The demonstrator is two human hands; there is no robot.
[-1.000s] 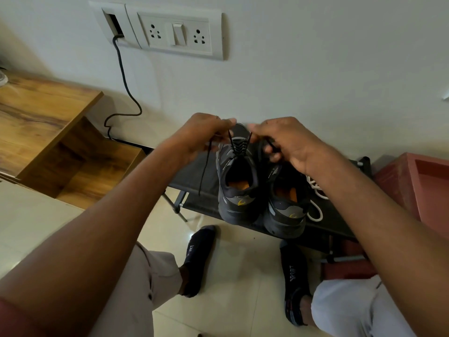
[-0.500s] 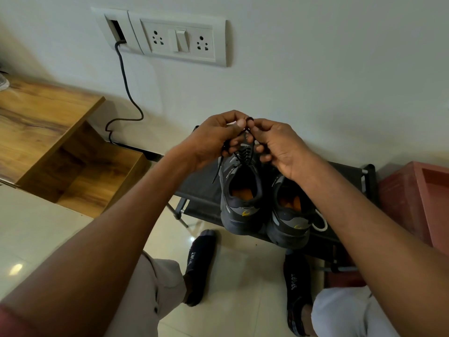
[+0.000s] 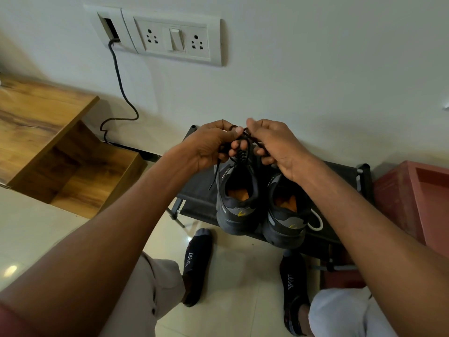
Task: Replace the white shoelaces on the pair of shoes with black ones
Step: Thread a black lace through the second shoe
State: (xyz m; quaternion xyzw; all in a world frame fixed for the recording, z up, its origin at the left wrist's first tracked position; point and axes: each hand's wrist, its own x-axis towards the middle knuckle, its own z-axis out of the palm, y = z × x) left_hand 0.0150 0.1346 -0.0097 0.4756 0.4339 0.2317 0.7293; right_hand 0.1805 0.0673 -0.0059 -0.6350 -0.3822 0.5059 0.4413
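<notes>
A: Two shoes stand side by side on the dark rack (image 3: 199, 190) against the wall, heels toward the person. The left shoe (image 3: 237, 205) already has the black lace (image 3: 240, 156) crossed through its eyelets.

B: And the hands, what do they hold?

A: Both are above the tongue of that shoe. The left hand (image 3: 213, 144) has its grip closed on one end of the black lace, and a loose end hangs down past the side of the shoe. The right hand (image 3: 274, 144) has a closed grip on the other end. The fingertips of the two hands almost meet.

B: So which step is it?

A: I judge it is the tying of the knot on the left shoe, after the lacing. Next the two ends must cross and be pulled evenly, so that the bow sits in the middle.

B: And the right shoe (image 3: 286, 215)?

A: Its front is hidden under the right hand, so I cannot tell its lace. A white lace (image 3: 315, 222) lies on the rack just beside it.
</notes>
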